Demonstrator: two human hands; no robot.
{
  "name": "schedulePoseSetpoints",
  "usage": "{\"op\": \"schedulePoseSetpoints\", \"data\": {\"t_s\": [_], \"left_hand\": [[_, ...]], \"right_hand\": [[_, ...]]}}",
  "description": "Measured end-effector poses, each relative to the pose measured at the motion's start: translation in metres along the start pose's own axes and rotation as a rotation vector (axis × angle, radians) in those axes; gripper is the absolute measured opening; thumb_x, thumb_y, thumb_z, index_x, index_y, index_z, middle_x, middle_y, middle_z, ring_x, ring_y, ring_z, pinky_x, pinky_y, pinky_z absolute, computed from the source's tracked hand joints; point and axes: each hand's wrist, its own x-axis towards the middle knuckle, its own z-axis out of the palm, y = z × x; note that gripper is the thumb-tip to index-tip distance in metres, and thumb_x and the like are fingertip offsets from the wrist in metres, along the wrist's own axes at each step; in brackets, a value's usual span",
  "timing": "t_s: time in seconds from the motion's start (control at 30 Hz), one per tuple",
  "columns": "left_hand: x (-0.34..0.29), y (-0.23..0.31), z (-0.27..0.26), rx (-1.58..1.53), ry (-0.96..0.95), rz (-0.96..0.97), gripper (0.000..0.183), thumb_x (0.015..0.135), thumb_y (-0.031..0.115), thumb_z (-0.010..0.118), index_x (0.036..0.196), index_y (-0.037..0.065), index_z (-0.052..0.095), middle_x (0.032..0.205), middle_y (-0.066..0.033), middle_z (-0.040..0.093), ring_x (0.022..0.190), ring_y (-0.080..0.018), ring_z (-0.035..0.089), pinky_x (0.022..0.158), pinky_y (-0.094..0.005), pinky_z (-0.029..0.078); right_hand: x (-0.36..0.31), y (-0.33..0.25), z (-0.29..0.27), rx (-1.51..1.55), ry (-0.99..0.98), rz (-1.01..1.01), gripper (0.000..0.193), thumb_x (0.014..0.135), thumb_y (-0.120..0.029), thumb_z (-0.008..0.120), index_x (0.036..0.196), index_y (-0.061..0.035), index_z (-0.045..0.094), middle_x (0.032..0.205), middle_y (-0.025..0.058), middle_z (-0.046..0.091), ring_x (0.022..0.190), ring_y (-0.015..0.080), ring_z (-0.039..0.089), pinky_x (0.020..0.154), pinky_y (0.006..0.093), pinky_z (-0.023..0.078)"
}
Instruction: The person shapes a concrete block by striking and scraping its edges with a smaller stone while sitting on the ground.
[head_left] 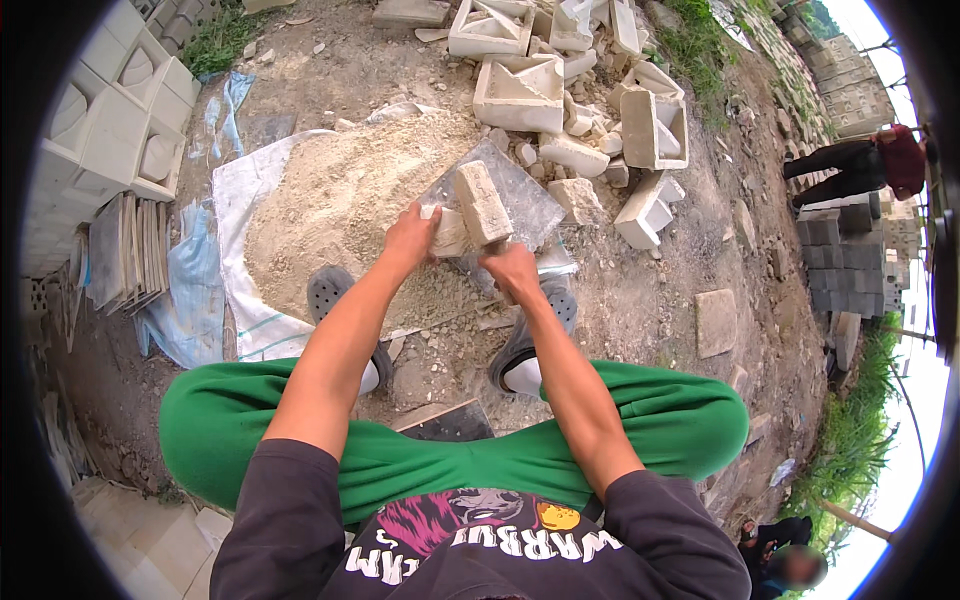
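My right hand [512,272] is closed round the short handle of a hammer [483,203], whose long, blocky head is coated in pale dust. To its left, my left hand [410,240] grips the side of a cream-coloured block chunk [449,234]. That chunk rests on a flat grey slab [540,208], partly hidden beneath the hammer head. Beside the slab, a heap of crushed pale rubble [340,200] lies spread over a white sheet [232,235], close to my left hand.
Broken cream vent blocks [520,92] are piled beyond the slab. Stacked pale blocks [110,130] and thin boards [130,250] stand at left. A person [880,165] stands at far right near grey blocks [845,260]; another person [775,550] is at lower right. My shoes [520,345] flank the work.
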Motion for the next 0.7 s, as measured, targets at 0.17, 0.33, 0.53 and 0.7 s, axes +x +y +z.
{"op": "schedulePoseSetpoints", "data": {"t_s": [0.17, 0.33, 0.53, 0.7], "left_hand": [[0.003, -0.003, 0.01, -0.001, 0.092, 0.05, 0.108, 0.055, 0.028, 0.095, 0.149, 0.02, 0.044, 0.133, -0.0184, 0.046, 0.119, -0.0376, 0.056, 0.092, -0.0442, 0.055], [0.012, 0.001, 0.008, 0.032, 0.043, 0.036, 0.109, 0.054, 0.03, 0.095, 0.15, 0.021, 0.043, 0.132, -0.0186, 0.047, 0.118, -0.0367, 0.056, 0.091, -0.0442, 0.055], [0.004, -0.011, 0.014, 0.018, 0.056, 0.027, 0.109, 0.055, 0.029, 0.095, 0.15, 0.021, 0.043, 0.131, -0.0203, 0.046, 0.116, -0.0384, 0.058, 0.091, -0.0444, 0.055], [0.005, 0.004, 0.003, 0.012, 0.035, 0.025, 0.106, 0.059, 0.024, 0.094, 0.151, 0.021, 0.041, 0.131, -0.0192, 0.047, 0.116, -0.0374, 0.057, 0.09, -0.0442, 0.056]], "right_hand": [[-0.01, -0.001, 0.003, 0.251, 0.205, -0.3, 0.032, 0.075, -0.03, 0.072, 0.085, -0.0004, 0.072, 0.066, 0.013, 0.068, 0.064, 0.0253, 0.068, 0.061, 0.0391, 0.053], [0.003, 0.029, 0.018, -0.029, 0.206, -0.211, 0.034, 0.075, -0.029, 0.071, 0.085, 0.0037, 0.071, 0.066, 0.0132, 0.069, 0.055, 0.0197, 0.067, 0.055, 0.0351, 0.053], [-0.019, -0.021, -0.006, 0.253, 0.098, -0.194, 0.042, 0.07, -0.036, 0.075, 0.09, 0.0011, 0.075, 0.078, 0.0217, 0.072, 0.08, 0.0327, 0.074, 0.072, 0.0436, 0.055], [-0.005, 0.013, 0.016, 0.148, 0.301, -0.318, 0.037, 0.073, -0.032, 0.074, 0.082, 0.0036, 0.072, 0.068, 0.0171, 0.07, 0.06, 0.0232, 0.069, 0.059, 0.0365, 0.054]]}}
